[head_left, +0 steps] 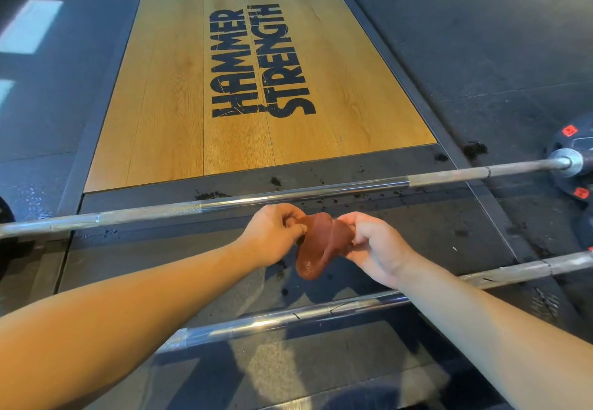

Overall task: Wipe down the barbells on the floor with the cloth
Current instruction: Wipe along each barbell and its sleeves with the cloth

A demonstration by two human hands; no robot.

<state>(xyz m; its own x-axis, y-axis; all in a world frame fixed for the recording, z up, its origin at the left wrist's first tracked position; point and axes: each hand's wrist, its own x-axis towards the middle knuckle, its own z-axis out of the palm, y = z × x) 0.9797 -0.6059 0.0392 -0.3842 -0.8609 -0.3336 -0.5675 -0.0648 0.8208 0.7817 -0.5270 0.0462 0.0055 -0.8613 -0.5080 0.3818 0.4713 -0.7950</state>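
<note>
Two steel barbells lie across the dark rubber floor. The far barbell (288, 196) runs from the left edge to a black weight plate at the right. The near barbell (288, 316) passes under my arms. Between them, in the air, I hold a small reddish-brown cloth (321, 246). My left hand (272, 233) pinches its left edge and my right hand (375, 246) pinches its right edge, so the cloth sags in a fold between them. The cloth touches neither bar.
A wooden lifting platform (179, 88) with black lettering lies beyond the far bar. A black weight plate (574, 143) with red labels sits at the far bar's right end. Dark wet spots (474, 149) speckle the rubber around the bars.
</note>
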